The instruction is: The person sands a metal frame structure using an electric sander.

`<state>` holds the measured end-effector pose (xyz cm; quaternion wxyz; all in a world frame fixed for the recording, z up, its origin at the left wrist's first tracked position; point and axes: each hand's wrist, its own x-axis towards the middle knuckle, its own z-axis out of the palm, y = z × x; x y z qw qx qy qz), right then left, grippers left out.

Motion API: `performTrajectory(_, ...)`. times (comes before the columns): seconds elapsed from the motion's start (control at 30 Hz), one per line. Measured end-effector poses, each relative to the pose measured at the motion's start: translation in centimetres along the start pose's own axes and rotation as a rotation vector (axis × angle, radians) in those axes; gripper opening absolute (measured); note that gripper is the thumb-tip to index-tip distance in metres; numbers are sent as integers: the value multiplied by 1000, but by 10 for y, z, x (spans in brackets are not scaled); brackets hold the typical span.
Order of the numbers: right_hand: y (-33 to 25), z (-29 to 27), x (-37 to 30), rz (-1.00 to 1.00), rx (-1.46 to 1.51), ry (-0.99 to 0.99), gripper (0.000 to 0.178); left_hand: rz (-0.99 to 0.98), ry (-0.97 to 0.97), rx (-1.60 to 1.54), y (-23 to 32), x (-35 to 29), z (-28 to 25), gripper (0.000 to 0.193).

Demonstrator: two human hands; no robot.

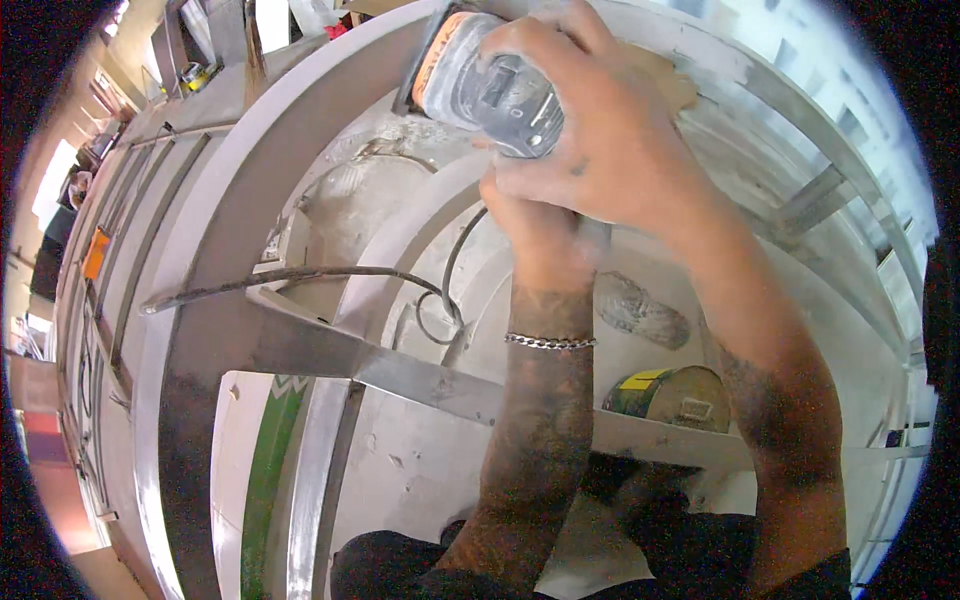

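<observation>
A dusty power sander (510,95), dark grey with an orange band, is up at the top middle against the pale curved frame (265,100). My right hand (610,140) is wrapped around its body from the right, fingers bent over the housing. Below it, my left hand (545,225) grips the sander's lower end; my right hand partly hides its fingers. A chain bracelet (550,342) circles my left wrist. From near my left hand a dark cable (463,250) loops down, then a dark length of it runs left across the frame.
A metal crossbar (430,385) spans the frame nearer me. A round tin (690,395) with a yellow and green label lies beyond the bar, between my forearms. At lower left stands a white and green box (268,480). A dusty shoe-shaped object (640,310) lies on the floor.
</observation>
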<state>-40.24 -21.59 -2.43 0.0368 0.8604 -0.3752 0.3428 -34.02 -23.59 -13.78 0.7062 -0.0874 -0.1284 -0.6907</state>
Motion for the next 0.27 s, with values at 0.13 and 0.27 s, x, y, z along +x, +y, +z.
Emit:
performTrajectory(0.13, -7, 6, 5, -124, -1, -31, 69, 82, 37, 105, 9, -10, 9, 41)
performTrajectory(0.27, -38, 22, 21, -293, 73, 145, 61, 308, 103, 305, 37, -30, 38, 55)
